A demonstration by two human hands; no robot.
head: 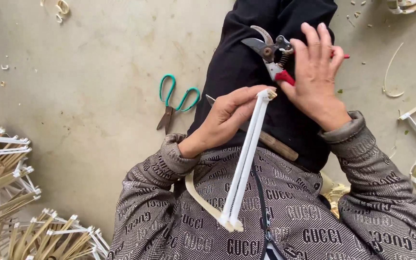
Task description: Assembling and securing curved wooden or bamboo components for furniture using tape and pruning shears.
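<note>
1. The grey concrete floor (87, 96) is the biggest thing here. Bits of cut strip lie on it.
2. A pile of tan bamboo frames with white ends (10, 192) sits at the left edge of the floor.
3. The long white bent strip (249, 154) lies over the person's lap, its top end by the left hand (227, 115). The left fingers (251, 94) are pinched together on that top end. It looks light and thin, stiff but a bit springy, so I think it is best held near the end, just as now.
4. The right hand (316, 77) is closed around the red-handled garden clippers (273, 55), just above the strip's top. The dark blades are apart.
5. A knife with a wooden handle (273, 143) rests on the lap.
6. The green-handled scissors (176, 101) lie shut on the floor, apart from both hands.
</note>
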